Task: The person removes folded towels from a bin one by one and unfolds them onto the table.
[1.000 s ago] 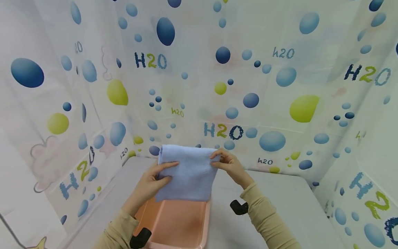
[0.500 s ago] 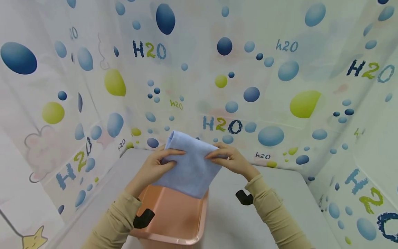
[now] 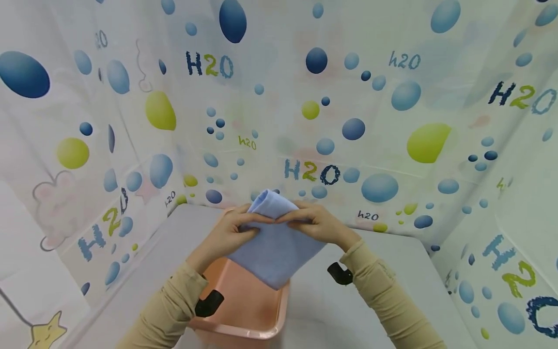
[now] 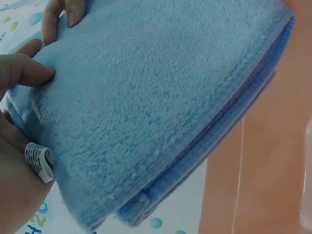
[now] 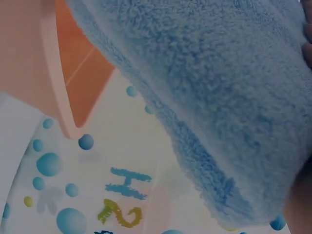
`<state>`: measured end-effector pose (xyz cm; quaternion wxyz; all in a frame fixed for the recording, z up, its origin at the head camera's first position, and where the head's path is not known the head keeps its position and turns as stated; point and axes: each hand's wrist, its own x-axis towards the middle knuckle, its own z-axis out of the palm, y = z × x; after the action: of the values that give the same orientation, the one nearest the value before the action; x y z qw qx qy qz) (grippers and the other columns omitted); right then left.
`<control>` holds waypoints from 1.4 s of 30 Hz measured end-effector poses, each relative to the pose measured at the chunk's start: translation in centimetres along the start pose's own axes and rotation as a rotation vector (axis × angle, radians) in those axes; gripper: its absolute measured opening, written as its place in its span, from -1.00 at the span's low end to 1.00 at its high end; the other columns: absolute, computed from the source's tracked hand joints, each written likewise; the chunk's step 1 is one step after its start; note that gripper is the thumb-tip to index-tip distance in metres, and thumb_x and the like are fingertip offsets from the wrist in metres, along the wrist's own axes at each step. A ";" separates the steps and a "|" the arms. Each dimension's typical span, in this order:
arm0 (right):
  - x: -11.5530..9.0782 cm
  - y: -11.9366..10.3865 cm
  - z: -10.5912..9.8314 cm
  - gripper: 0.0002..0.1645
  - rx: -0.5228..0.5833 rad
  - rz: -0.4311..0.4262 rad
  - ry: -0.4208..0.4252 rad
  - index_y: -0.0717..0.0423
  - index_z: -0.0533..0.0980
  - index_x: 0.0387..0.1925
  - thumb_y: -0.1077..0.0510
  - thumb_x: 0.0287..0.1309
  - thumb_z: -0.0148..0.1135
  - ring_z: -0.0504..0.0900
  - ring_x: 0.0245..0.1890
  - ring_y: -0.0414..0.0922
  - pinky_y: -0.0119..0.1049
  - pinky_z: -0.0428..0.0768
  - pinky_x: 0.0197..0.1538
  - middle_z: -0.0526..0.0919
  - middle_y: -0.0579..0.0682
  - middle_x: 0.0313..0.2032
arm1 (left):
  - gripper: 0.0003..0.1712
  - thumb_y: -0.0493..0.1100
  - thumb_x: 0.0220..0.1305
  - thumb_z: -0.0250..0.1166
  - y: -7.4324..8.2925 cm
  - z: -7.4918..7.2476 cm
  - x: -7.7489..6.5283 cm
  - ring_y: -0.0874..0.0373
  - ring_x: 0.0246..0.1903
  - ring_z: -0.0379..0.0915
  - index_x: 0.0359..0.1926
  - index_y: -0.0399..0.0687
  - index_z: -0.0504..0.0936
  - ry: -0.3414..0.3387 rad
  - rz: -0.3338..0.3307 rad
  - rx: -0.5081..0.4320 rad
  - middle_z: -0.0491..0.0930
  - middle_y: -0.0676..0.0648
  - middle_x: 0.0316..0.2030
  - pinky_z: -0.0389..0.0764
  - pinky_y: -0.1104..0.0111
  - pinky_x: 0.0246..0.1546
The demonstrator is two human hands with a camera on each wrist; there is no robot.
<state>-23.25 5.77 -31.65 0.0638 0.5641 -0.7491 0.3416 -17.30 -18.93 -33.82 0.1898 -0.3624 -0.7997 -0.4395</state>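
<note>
A folded light-blue towel [image 3: 279, 254] hangs above the pink plastic basin [image 3: 250, 303], held up between both hands. My left hand [image 3: 222, 232] pinches its left upper edge between thumb and fingers. At the right upper edge my right hand [image 3: 322, 225] pinches it too, and the fingertips of both hands nearly meet at the middle. One corner of the towel points down over the basin, and a rolled fold sticks up above the fingers. The left wrist view shows stacked fuzzy layers and a small white label [image 4: 40, 162] beside the left hand.
The basin stands on a white table [image 3: 362, 310], left of its middle. Behind and at both sides hang white sheets [image 3: 279, 97] printed with bubbles and "H2O". Black wrist devices [image 3: 209, 303] sit at both cuffs of the tan sleeves.
The towel, earlier spread squarely between the hands, has turned to a diagonal with a corner down. Both hands have come closer together along its top. The head view has tilted slightly downward.
</note>
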 end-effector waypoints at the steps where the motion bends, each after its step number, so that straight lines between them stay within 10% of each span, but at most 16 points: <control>1: -0.1 0.0 0.0 -0.70 0.007 0.000 0.000 0.06 0.61 -0.07 0.31 0.22 0.09 0.48 0.13 -0.03 -0.19 0.51 0.10 0.50 0.13 0.16 | -0.57 -0.51 0.08 0.14 -0.1 0.1 0.0 0.15 -0.21 0.40 -0.11 -0.04 0.69 -0.003 0.011 -0.006 0.53 -0.13 0.10 0.45 0.43 -0.34; 13: -1.5 0.3 -0.5 -0.72 0.159 0.102 0.035 0.14 0.61 -0.08 0.30 0.25 0.06 0.47 0.10 -0.21 -0.32 0.50 0.06 0.56 0.14 0.09 | -0.76 -0.40 0.20 0.17 -0.7 0.4 -1.0 0.13 0.03 0.41 -0.20 -0.11 0.70 -0.101 -0.052 -0.141 0.49 -0.19 0.06 0.54 0.37 -0.06; 22: -3.1 0.4 -2.0 -0.72 0.155 0.142 0.210 0.15 0.63 -0.11 0.36 0.16 0.13 0.52 0.01 -0.40 -0.48 0.47 0.03 0.61 -0.36 -0.03 | -0.80 -0.36 0.21 0.19 -1.3 0.1 -1.3 0.26 0.09 0.40 -0.20 -0.13 0.71 -0.118 -0.073 -0.200 0.46 -0.20 0.14 0.52 0.44 0.00; 30: -4.9 -0.1 -3.2 -0.62 0.231 0.235 0.313 -0.19 0.64 -0.11 0.31 0.17 0.14 0.50 -0.07 -0.31 -0.45 0.49 -0.05 0.58 -0.38 -0.03 | -0.79 -0.32 0.23 0.20 -0.8 1.2 -0.3 0.13 0.03 0.38 -0.16 -0.13 0.70 -0.095 -0.120 -0.229 0.41 -0.14 0.14 0.55 0.42 -0.10; 42: -7.5 0.7 -4.6 -0.54 0.523 0.118 0.543 -0.12 0.61 -0.06 0.42 0.17 0.04 0.50 0.03 -0.28 -0.47 0.47 0.05 0.62 -0.24 -0.01 | -0.72 -0.16 0.24 0.20 -0.7 5.1 0.8 0.13 0.19 0.27 -0.02 -0.06 0.62 -0.050 -0.356 -0.708 0.36 -0.07 0.19 0.41 0.40 0.13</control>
<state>-22.56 14.59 -32.07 0.0941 0.4061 -0.6238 0.6611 -18.28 -14.59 -36.49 -0.0456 -0.2715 -0.6533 -0.7053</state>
